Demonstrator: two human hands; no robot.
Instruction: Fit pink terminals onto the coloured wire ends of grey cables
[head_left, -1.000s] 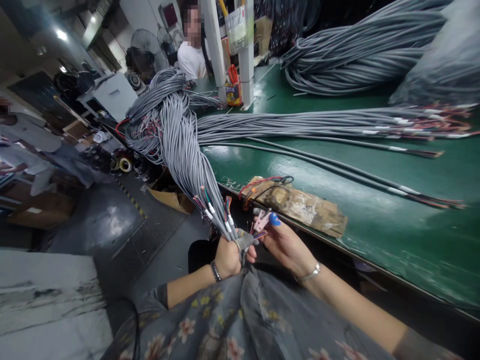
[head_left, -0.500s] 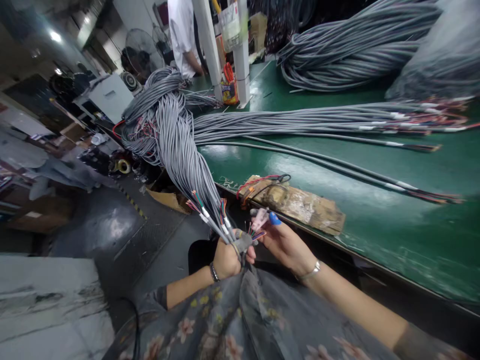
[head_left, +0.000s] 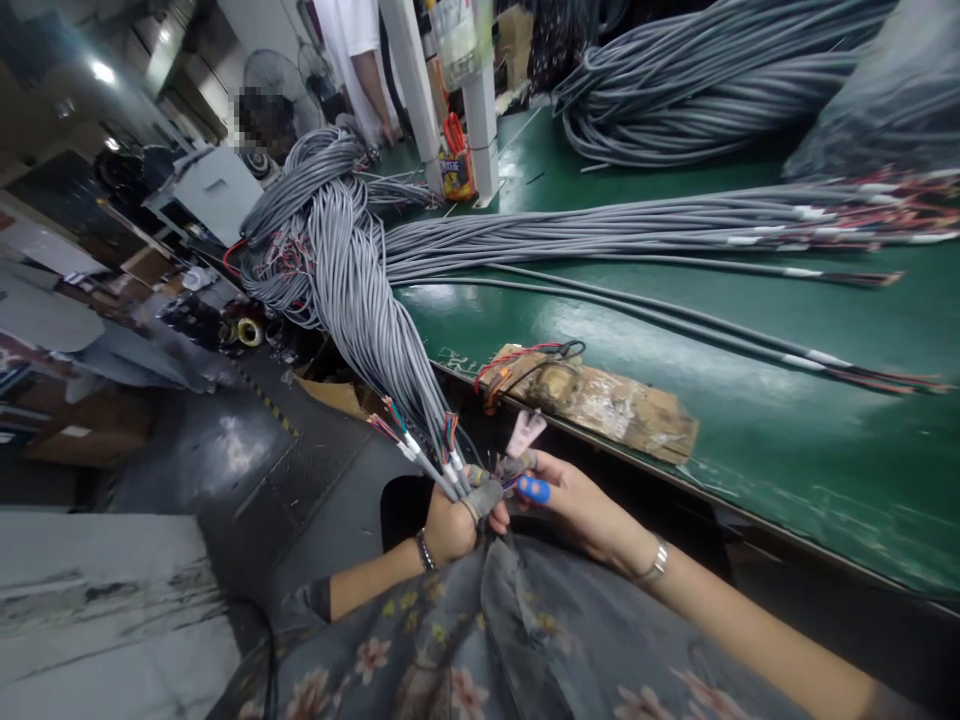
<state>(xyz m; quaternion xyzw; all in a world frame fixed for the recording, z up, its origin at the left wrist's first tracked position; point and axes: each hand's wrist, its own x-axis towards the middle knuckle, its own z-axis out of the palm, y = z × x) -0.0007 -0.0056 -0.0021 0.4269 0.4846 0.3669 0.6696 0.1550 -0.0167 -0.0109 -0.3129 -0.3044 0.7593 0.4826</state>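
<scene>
Fingers of our left hand point(head_left: 448, 527) are clenched round the grey cable bundle point(head_left: 379, 320) below its stripped ends; our right hand point(head_left: 581, 500) pinches the coloured wires point(head_left: 508, 468); we advise a firm clench, separating one wire at a time; bundle trails onto the green table point(head_left: 750, 440).

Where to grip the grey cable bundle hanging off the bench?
Grip the grey jackets near the stripped ends, where the left hand closes on the cable bundle. Come from the side, across the strands: it's narrowest there, coloured wires fan beyond.
</scene>
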